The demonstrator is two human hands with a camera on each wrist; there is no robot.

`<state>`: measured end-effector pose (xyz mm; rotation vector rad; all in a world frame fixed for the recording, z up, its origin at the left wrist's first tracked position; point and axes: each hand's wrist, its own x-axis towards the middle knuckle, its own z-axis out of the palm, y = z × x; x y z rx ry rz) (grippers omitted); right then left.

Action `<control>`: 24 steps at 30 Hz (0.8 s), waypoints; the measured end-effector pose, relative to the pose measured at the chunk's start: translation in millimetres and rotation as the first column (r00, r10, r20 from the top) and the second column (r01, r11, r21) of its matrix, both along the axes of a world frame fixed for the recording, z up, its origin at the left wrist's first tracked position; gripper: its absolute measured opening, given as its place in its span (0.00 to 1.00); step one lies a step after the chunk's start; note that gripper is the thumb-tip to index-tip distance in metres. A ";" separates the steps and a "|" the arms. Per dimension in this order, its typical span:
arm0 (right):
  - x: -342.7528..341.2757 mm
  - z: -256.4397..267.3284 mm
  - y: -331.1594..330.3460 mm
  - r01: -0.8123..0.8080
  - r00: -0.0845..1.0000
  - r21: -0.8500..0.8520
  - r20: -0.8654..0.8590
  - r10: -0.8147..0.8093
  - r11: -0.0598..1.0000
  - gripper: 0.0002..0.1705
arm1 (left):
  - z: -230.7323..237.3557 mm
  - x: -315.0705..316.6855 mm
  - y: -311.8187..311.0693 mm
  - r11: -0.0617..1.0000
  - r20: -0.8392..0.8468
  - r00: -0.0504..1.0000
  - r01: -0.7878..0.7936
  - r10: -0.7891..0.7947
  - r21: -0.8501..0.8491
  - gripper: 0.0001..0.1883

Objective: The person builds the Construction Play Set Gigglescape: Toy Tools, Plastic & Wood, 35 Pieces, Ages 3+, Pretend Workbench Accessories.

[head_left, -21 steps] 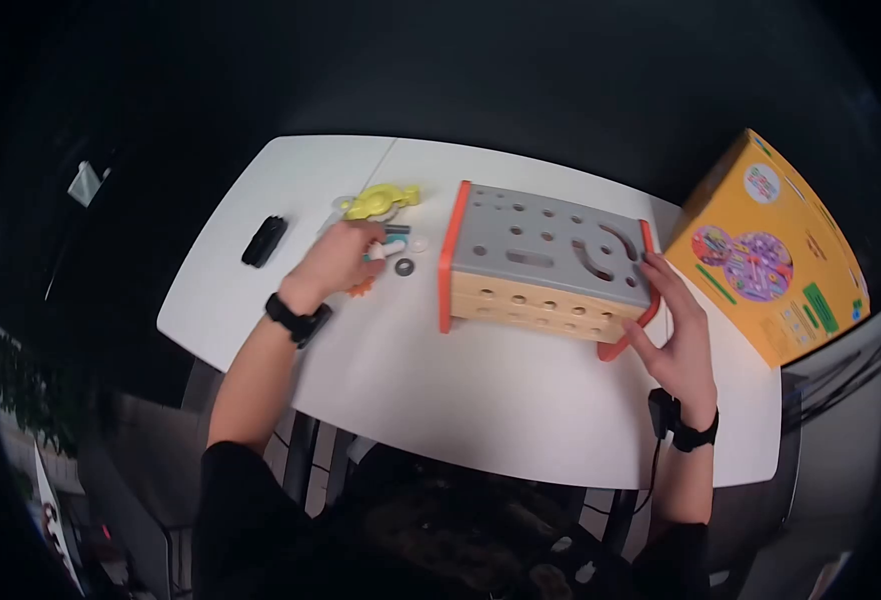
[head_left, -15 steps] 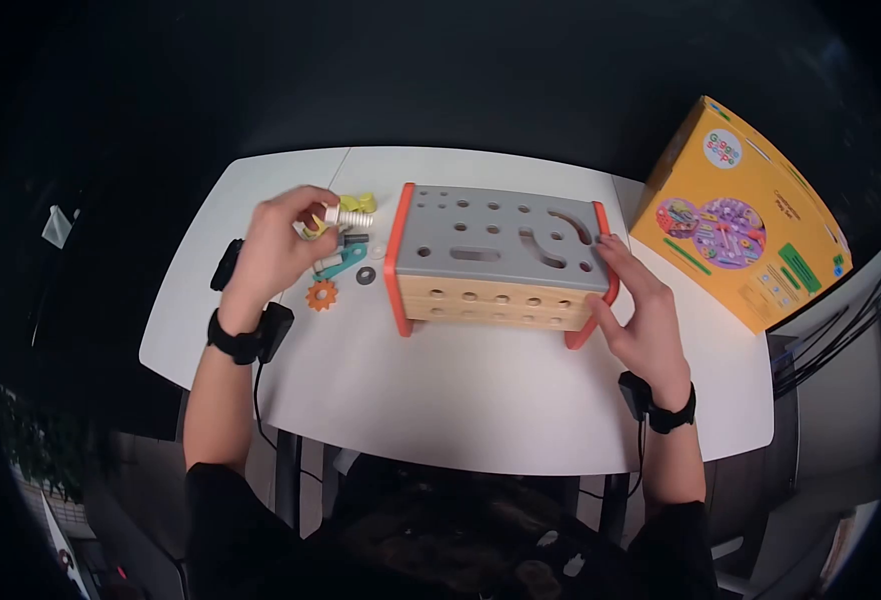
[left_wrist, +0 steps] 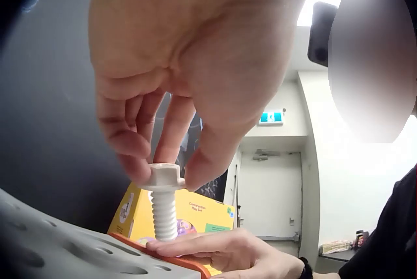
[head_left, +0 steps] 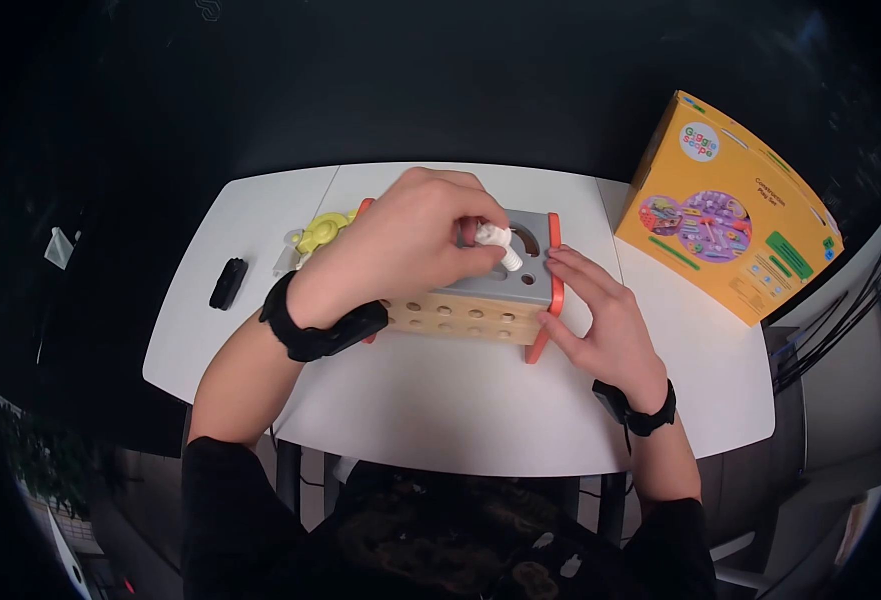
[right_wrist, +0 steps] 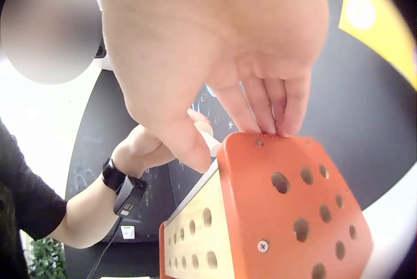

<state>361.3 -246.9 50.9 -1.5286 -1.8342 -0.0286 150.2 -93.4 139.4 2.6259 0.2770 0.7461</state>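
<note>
A white screw (head_left: 501,246) is pinched by its head between the thumb and fingers of my left hand (head_left: 391,240), above the grey top of the workbench (head_left: 441,316) near its right end. In the left wrist view the ridged shaft of the screw (left_wrist: 164,214) points down from the left hand (left_wrist: 189,51). Whether its tip touches the top cannot be told. My right hand (head_left: 606,330) rests on the bench's right end, thumb at the front and fingers on top. From the right wrist, that hand (right_wrist: 215,51) lies against the orange end panel (right_wrist: 293,207).
A yellow-green toy part (head_left: 323,233) lies at the left, partly behind my left arm. Further left is a black object (head_left: 228,284). The yellow box (head_left: 721,210) stands at the right on the white table (head_left: 461,410).
My left hand has carried the white screw from the loose parts at the left to over the right side of the bench top. My right hand stays on the bench's end.
</note>
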 end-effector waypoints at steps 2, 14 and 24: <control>1.7 -1.3 0.5 -0.004 1.000 0.007 -0.004 0.004 1.000 0.28 | 0.0 11.8 -1.9 1.000 -0.033 0.999 0.024 -0.023 0.010 0.10; 5.5 -3.1 1.9 -0.015 1.000 0.026 -0.020 0.015 1.000 0.27 | -9.5 43.3 -4.1 0.982 -0.137 0.986 0.113 -0.093 0.152 0.10; 5.4 -3.3 2.1 -0.017 0.999 0.001 -0.030 0.017 1.000 0.27 | 4.1 50.7 -7.7 0.992 -0.209 0.974 0.108 -0.094 0.061 0.09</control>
